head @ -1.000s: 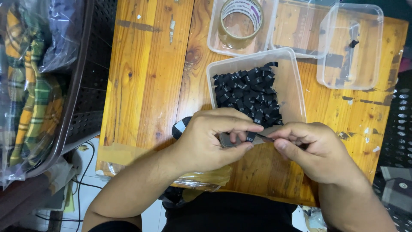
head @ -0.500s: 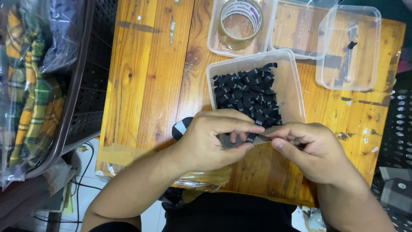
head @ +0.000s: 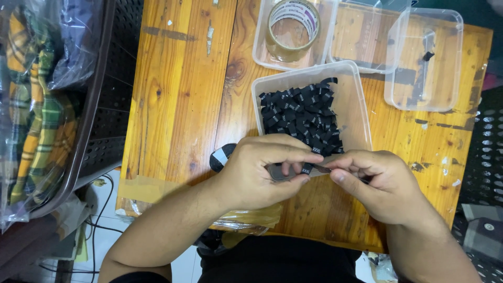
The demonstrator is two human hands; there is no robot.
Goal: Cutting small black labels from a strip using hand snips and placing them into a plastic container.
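My hands hide most of the small black woven label (head: 306, 169): left hand (head: 262, 170) and right hand (head: 374, 183) pinch it together above the wooden tabletop (head: 178, 99). Just behind, a clear plastic tub (head: 352, 99) holds heaped black labels (head: 304, 118); another clear tub (head: 262, 50) holds a tape roll (head: 292, 23).

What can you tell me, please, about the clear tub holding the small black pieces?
The clear tub is a shallow rectangular container of see-through plastic, lidless, lying flat on the wooden table. A heap of small black tags fills its left side; the right is bare. Both hands work at its near edge, hiding it.
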